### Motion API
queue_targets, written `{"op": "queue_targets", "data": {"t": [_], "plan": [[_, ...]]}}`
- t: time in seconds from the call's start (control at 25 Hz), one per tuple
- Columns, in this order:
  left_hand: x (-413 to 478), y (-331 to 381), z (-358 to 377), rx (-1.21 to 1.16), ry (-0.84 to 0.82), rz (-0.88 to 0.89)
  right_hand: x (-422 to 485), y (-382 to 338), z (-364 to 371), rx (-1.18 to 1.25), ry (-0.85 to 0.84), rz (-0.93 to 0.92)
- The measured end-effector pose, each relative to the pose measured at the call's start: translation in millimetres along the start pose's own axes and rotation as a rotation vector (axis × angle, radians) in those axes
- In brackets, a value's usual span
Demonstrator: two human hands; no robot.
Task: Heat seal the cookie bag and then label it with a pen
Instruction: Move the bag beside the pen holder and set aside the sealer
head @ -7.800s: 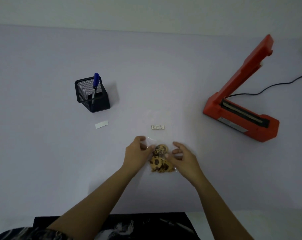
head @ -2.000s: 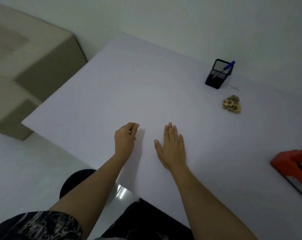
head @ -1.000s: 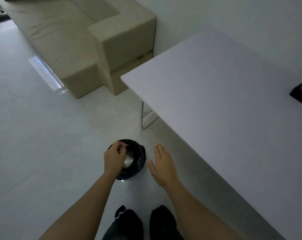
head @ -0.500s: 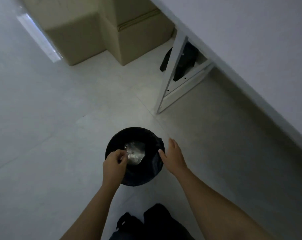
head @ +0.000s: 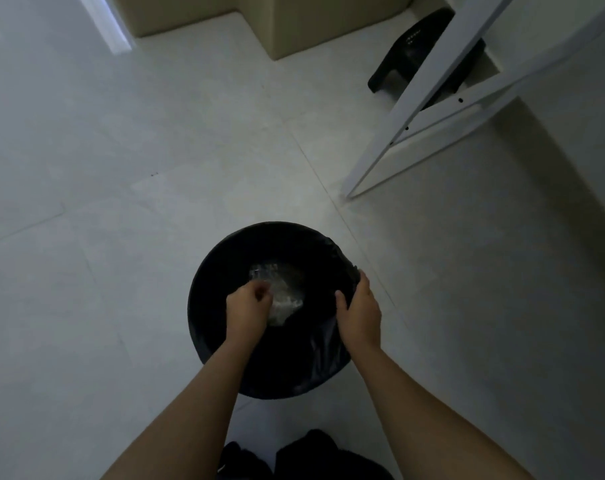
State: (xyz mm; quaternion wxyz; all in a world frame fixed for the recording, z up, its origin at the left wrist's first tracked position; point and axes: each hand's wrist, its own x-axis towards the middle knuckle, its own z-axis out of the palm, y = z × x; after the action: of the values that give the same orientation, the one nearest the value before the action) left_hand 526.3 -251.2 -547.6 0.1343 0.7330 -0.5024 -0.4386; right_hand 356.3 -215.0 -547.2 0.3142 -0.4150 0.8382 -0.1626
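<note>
I look straight down at a round black bin point(head: 213, 271) lined with a black bag, standing on the floor. Crumpled clear plastic point(head: 287, 296) lies inside it. My left hand point(head: 247, 306) hangs over the bin's opening with its fingers curled shut beside the plastic; I cannot see anything between them. My right hand point(head: 358, 313) grips the bin's right rim, thumb inside and fingers outside. The cookie bag, the sealer and the pen are out of view.
A white table leg with a cross brace point(head: 415, 98) slants down at the upper right, with a black object point(head: 415, 53) behind it. A beige sofa base point(head: 311, 22) sits at the top. Pale floor tiles surround the bin; my dark-socked feet point(head: 304, 455) are below it.
My view has swung from the table down to the floor bin. My left hand has sunk lower into the bin's opening and my right hand has closed on its rim.
</note>
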Motion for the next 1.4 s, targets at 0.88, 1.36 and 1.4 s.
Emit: {"op": "queue_targets", "data": {"t": [0.88, 1.36, 1.4], "plan": [[-143.4, 186.9, -235.9, 0.158, -0.003, 0.127, -169.3, -219.2, -220.3, -0.058, -0.07, -0.202], [-377.9, 506.8, -251.4, 0.069, -0.093, 0.889, -289.2, -231.9, -543.7, 0.093, 0.621, -0.093], [-398.3, 522.0, -233.4, 0.081, -0.135, 0.948, -301.7, -207.9, -565.5, 0.099, 0.673, -0.053]]}}
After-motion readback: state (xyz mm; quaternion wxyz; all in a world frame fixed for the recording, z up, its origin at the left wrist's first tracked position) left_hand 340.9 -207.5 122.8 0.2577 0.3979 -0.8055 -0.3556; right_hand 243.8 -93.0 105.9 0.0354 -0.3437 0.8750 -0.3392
